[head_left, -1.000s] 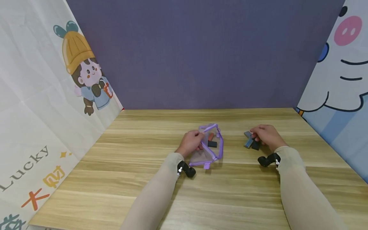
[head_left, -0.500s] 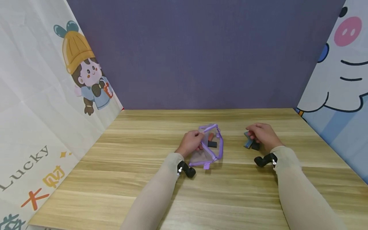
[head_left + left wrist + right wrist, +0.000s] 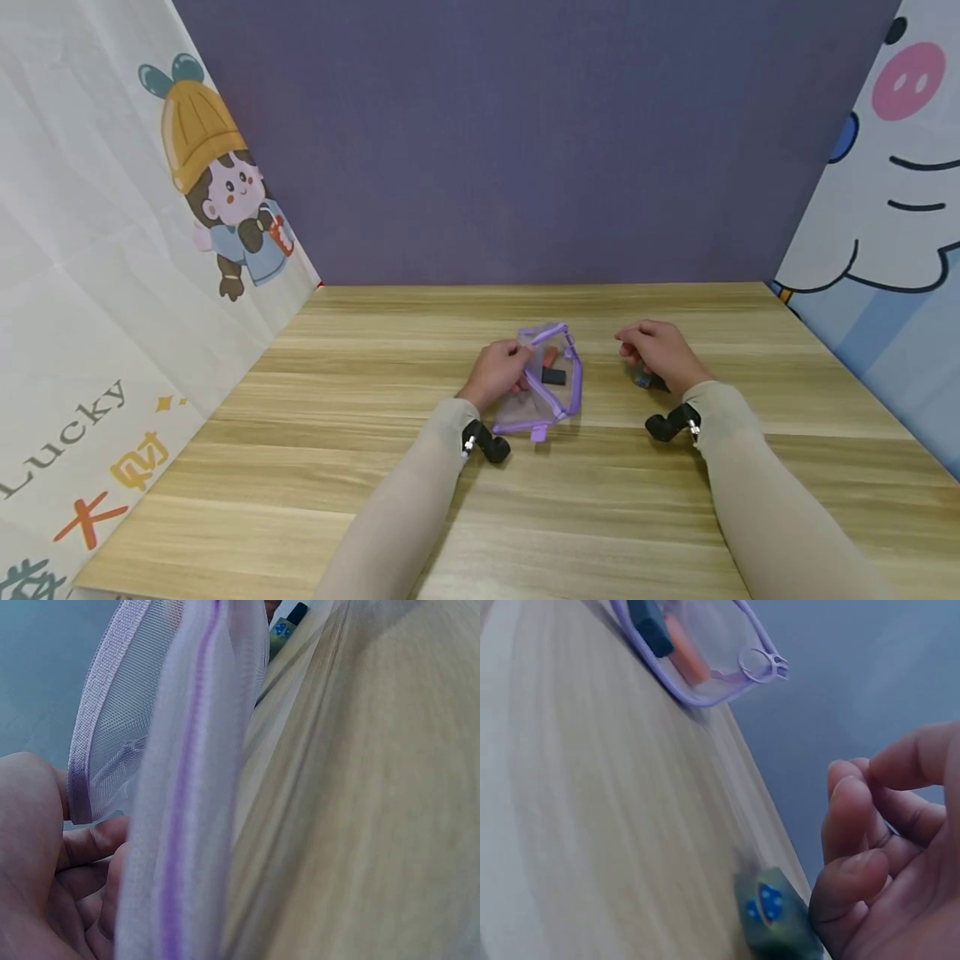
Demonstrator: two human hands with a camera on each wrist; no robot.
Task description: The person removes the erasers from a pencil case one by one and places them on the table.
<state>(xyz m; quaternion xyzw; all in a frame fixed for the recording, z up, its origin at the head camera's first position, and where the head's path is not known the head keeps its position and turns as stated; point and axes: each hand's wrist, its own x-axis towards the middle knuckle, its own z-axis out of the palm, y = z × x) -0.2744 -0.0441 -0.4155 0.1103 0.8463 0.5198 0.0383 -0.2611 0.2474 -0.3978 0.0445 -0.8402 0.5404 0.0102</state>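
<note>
In the head view a see-through mesh pouch with purple zip edging lies mid-table, its mouth spread. My left hand pinches its near-left edge; the left wrist view has the mesh edging between thumb and fingers. Inside sit an orange block and a dark block. My right hand hovers to the right of the pouch, fingers loosely curled, no object showing between them in the right wrist view. Below it lies a small dark block with a blue pattern; another dark block is mostly covered.
The wood-grain table ends at a dark purple-grey panel behind. Printed cartoon sheets flank it at the left and right. A pull ring hangs on the pouch's zip end.
My right hand has moved left, from beside the small dark blocks to over them, nearer the pouch. The left hand and pouch have stayed in place.
</note>
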